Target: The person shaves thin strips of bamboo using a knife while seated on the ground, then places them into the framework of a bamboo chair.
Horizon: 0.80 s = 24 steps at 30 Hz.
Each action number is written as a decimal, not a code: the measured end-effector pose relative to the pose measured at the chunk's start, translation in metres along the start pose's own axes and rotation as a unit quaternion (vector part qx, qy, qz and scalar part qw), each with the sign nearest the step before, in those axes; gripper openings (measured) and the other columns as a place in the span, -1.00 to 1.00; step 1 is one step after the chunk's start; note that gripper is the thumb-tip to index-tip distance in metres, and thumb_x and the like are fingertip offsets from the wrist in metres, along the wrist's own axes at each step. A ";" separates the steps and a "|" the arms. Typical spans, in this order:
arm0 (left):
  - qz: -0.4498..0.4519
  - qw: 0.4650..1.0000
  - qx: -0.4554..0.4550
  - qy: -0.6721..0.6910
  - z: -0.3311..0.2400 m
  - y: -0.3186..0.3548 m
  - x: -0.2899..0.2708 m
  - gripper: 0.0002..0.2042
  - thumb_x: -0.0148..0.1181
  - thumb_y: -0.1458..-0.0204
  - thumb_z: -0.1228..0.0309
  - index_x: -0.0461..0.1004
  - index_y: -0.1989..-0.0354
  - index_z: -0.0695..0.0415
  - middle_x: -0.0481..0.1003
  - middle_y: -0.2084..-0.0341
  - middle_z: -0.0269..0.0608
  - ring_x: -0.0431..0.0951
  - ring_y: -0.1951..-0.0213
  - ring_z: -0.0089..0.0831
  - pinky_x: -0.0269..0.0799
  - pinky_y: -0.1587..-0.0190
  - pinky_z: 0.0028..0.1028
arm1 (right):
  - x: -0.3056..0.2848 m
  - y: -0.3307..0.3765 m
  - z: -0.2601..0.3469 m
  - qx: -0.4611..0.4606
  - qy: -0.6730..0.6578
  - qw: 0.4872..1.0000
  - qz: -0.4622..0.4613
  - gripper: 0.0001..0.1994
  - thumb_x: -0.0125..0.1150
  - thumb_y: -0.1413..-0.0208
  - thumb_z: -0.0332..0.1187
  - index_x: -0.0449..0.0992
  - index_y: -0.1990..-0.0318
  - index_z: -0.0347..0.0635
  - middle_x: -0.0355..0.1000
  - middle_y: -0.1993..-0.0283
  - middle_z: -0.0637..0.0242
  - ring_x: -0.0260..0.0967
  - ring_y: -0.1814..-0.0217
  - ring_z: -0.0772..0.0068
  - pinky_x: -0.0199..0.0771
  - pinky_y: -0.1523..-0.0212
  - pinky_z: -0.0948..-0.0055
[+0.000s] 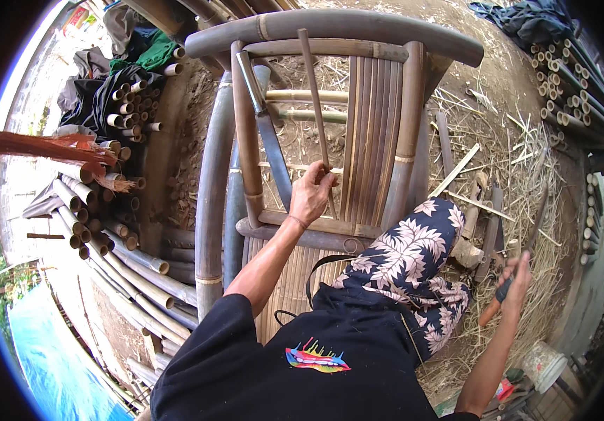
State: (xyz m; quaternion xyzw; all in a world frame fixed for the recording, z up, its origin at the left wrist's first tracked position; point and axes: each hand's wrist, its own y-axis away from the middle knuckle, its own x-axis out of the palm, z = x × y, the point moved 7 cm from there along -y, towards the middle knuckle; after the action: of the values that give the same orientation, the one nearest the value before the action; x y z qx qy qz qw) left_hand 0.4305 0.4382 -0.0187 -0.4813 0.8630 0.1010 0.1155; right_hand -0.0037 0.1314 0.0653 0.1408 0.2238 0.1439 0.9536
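Note:
A bamboo chair (pixel 209 189) stands in front of me, its curved top rail at the far end. My left hand (pixel 310 191) is closed, pinching a thin brown bamboo slat (pixel 314 98) that spans the open part of the backrest, its far end crossing the top rail. Several slats (pixel 376 133) stand side by side at the right of that opening. A dark, wider bamboo piece (pixel 274 151) slants through the left part. Off to the right, my right hand (pixel 517 284) is closed round a long-bladed knife (pixel 542 203) with an orange-brown handle, its blade pointing away from me.
Cut bamboo poles (pixel 130 112) are stacked at the left, with dark cloths over some. More poles (pixel 572 91) lie at the far right. Shavings (pixel 526 168) and offcuts cover the ground right of the chair. A white bucket (pixel 545 366) stands at lower right.

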 end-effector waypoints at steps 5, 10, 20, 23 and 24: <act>0.018 0.989 -0.023 -0.148 -0.001 -0.011 0.006 -0.79 0.16 -0.11 0.33 0.46 0.22 0.22 0.56 0.49 -0.01 0.60 0.40 -0.27 0.45 0.32 -0.29 | 0.151 -0.005 0.180 -0.191 0.185 0.956 0.125 -0.55 0.04 -0.22 -0.47 0.26 -0.28 -0.23 0.31 0.54 0.46 0.21 0.67 0.69 0.20 0.69 0.60; 0.013 0.992 0.005 -0.126 -0.024 -0.009 0.015 -0.80 0.14 -0.11 0.35 0.46 0.21 0.23 0.57 0.46 0.03 0.62 0.33 -0.13 0.48 0.27 -0.28 | 0.261 -0.049 0.331 -0.408 0.221 0.885 -0.024 -0.58 -0.01 -0.23 -0.34 0.34 -0.24 -0.10 0.53 0.36 0.06 0.50 0.42 0.28 0.50 0.34 0.33; -0.020 0.990 0.023 -0.140 -0.057 -0.034 0.006 -0.74 0.12 -0.11 0.37 0.34 0.06 0.17 0.55 0.44 0.13 0.57 0.33 0.08 0.46 0.27 -0.11 | 0.341 0.014 0.338 -0.370 0.622 0.635 0.270 -0.67 0.01 -0.11 -0.50 0.51 -0.03 -0.09 0.54 0.11 0.08 0.53 0.08 0.11 0.54 0.04 0.20; -0.076 0.980 0.141 -0.122 -0.092 -0.064 -0.001 -0.60 0.08 -0.12 0.41 0.20 -0.14 0.13 0.53 0.41 0.14 0.56 0.36 0.08 0.46 0.36 -0.10 | 0.331 0.025 0.338 -0.413 0.556 0.686 0.224 -0.70 0.04 -0.12 -0.44 0.52 0.00 -0.05 0.53 0.10 0.05 0.51 0.05 0.05 0.52 0.00 0.17; -0.103 0.971 0.186 -0.111 -0.106 -0.073 -0.002 -0.51 0.06 -0.13 0.42 0.11 -0.23 0.10 0.51 0.35 0.13 0.55 0.35 0.06 0.46 0.38 -0.09 | 0.328 0.013 0.334 -0.405 0.454 0.769 0.194 -0.70 0.05 -0.13 -0.39 0.52 -0.01 -0.02 0.50 0.06 0.00 0.47 0.00 -0.04 0.46 -0.05 0.12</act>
State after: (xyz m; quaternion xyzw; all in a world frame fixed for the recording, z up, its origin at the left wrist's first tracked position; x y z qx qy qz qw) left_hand 0.4834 0.3716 0.0781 -0.5236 0.7942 -0.0208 0.3076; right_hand 0.4312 0.1861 0.2307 -0.3001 0.5195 0.4507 0.6610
